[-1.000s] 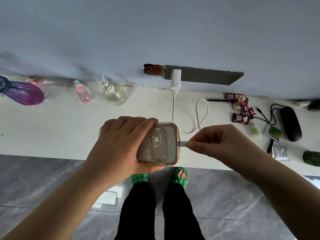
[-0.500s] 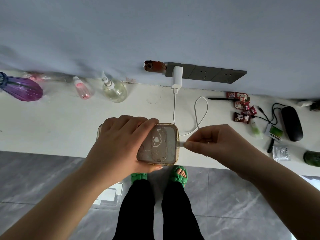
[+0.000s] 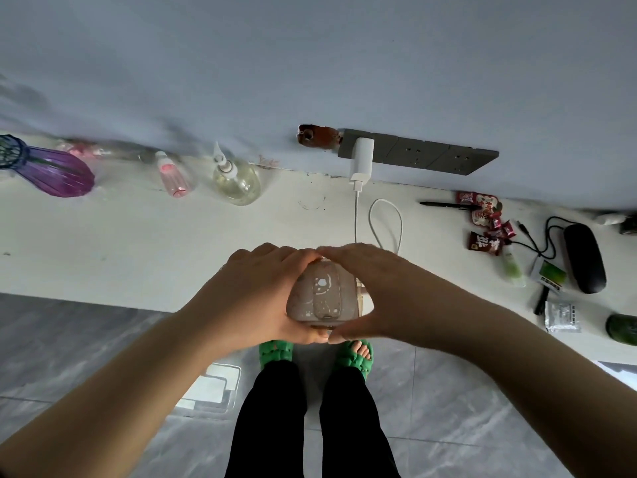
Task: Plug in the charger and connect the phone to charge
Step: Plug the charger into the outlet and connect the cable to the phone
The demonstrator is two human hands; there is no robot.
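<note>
A white charger (image 3: 362, 160) sits plugged into the grey wall socket strip (image 3: 431, 157). Its white cable (image 3: 386, 222) runs down over the white counter (image 3: 138, 243), loops, and passes behind my right hand. I hold the phone (image 3: 324, 294), in a clear case with a cartoon pattern, over the counter's front edge. My left hand (image 3: 255, 294) grips its left side and my right hand (image 3: 375, 291) wraps its right end. The cable's plug and the phone's port are hidden under my right hand.
On the counter's left stand a purple vase (image 3: 51, 167), a small pink bottle (image 3: 172, 177) and a round clear pump bottle (image 3: 234, 181). To the right lie snack packets (image 3: 482, 225), a pen (image 3: 444, 204), a black glasses case (image 3: 584, 257) and a black cord (image 3: 537, 236).
My right hand, which pinched the cable plug just right of the phone, has moved left and now covers the phone's right end. The phone sits slightly lower and more covered.
</note>
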